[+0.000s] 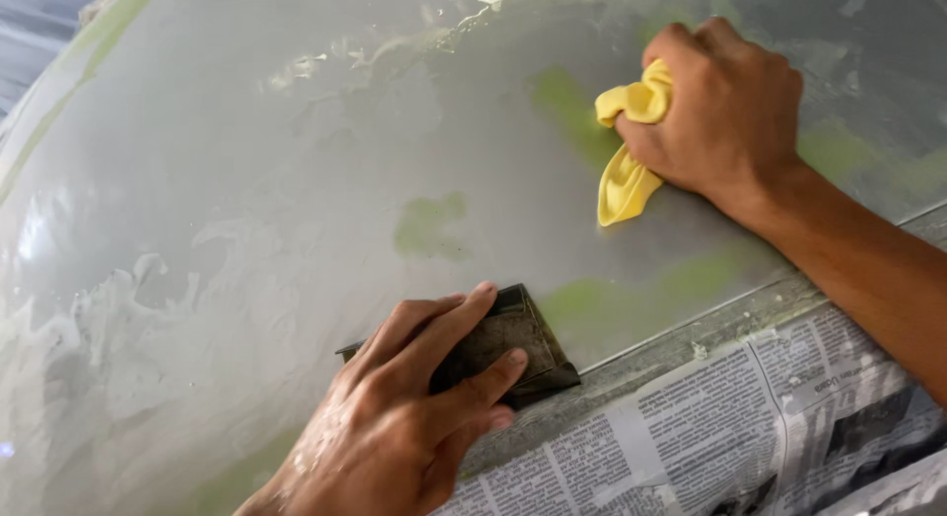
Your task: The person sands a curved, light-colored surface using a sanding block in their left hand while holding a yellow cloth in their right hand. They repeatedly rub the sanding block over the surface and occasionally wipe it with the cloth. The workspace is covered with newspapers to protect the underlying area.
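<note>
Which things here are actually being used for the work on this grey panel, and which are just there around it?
In use:
left hand pressing a dark sanding block
right hand gripping a yellow cloth
wet grey panel with green patches

Just there:
newspaper along the panel's lower edge

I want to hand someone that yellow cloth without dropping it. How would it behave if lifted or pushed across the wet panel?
The yellow cloth is bunched in the right hand with a loose tail hanging below, so it is probably floppy and light. It would likely drape when lifted, not hold shape. The grey panel looks wet and glossy, so the cloth may slide easily, perhaps soaking up water and getting heavier.
</note>
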